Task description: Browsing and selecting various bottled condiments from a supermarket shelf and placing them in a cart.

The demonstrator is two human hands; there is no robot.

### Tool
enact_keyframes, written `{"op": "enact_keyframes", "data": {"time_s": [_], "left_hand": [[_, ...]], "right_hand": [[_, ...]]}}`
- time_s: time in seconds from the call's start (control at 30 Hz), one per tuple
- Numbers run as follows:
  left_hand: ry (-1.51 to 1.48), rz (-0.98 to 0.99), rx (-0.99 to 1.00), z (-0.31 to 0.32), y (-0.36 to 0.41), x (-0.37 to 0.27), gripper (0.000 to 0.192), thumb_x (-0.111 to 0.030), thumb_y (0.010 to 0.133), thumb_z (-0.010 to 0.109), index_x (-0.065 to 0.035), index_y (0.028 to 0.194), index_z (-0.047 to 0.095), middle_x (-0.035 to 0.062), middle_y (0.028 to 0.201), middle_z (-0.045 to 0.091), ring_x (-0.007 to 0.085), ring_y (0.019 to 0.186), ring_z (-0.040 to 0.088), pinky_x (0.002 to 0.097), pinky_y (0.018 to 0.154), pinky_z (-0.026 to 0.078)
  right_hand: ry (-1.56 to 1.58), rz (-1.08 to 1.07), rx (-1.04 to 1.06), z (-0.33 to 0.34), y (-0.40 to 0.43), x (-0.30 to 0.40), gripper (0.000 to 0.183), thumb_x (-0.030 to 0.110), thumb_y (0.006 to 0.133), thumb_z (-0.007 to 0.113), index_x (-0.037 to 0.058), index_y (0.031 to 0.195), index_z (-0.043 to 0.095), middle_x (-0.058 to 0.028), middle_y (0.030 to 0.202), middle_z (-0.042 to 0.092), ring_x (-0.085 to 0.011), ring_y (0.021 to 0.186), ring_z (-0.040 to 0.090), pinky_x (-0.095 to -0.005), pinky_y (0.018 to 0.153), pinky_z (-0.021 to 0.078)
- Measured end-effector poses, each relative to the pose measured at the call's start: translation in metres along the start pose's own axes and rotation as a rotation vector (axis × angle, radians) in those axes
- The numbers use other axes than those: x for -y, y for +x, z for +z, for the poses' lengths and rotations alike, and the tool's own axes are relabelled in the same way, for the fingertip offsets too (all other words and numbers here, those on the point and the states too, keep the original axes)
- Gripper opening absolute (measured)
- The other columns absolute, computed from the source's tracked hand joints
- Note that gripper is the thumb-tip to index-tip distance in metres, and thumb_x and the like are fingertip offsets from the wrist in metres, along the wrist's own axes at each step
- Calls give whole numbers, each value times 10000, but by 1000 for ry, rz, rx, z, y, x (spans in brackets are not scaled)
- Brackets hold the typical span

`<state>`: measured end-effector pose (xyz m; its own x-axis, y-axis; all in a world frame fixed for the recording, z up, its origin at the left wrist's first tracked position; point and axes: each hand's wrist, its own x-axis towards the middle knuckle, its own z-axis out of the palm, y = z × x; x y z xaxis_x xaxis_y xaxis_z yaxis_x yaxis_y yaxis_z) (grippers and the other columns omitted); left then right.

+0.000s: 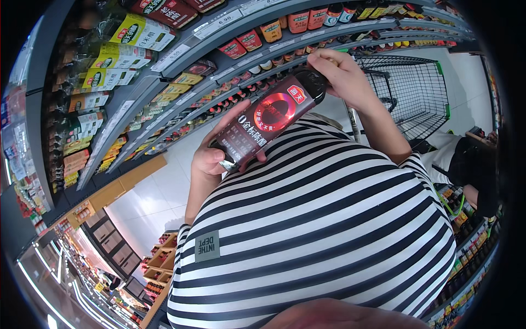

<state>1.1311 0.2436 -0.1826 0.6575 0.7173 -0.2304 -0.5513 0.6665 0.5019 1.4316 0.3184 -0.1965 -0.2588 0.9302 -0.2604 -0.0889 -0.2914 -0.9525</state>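
Note:
A dark bottle of Haitian vinegar is held slantwise in front of my striped shirt, its printed label facing up toward me. My left hand supports the base, thumb on the near side and fingers spread along the edges and underneath. At the upper end, my right hand grips the neck and cap, which its fingers mostly hide. Beyond the bottle runs a grey store shelf with several tiers of bottled condiments. Clear bottles with yellow-green labels stand on it at the left.
A black wire shopping cart with green corners stands at the right, close to my right forearm. Behind it, a person in dark and white clothing is partly visible. Price tags line the shelf edge. Wooden display shelving stands at lower left.

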Motion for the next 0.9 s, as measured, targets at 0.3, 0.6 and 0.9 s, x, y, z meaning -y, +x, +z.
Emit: {"op": "enact_keyframes", "data": {"time_s": [0.3,0.6,0.9], "left_hand": [[-162,-9,-71,-3,-4,3,1073,-271,651,681,-41,1538,124,341,1353,445,509,894,662,379,457,602],[-158,-28,-79,-14,-5,2,946,-426,742,563,6,1505,207,322,1334,498,527,894,661,345,412,574],[-225,-71,-247,-3,-2,-6,757,-490,882,488,31,1414,349,346,1290,520,467,816,688,280,352,491]], "right_hand": [[59,178,31,1,3,-6,376,355,963,597,-7,1012,683,42,603,508,-35,395,335,-222,367,232],[94,252,62,-2,-3,0,476,409,991,530,-49,1067,633,22,442,409,-62,319,331,-207,316,218],[249,405,117,-8,8,-32,366,429,971,563,71,901,591,47,525,354,-54,380,275,-226,336,174]]}}
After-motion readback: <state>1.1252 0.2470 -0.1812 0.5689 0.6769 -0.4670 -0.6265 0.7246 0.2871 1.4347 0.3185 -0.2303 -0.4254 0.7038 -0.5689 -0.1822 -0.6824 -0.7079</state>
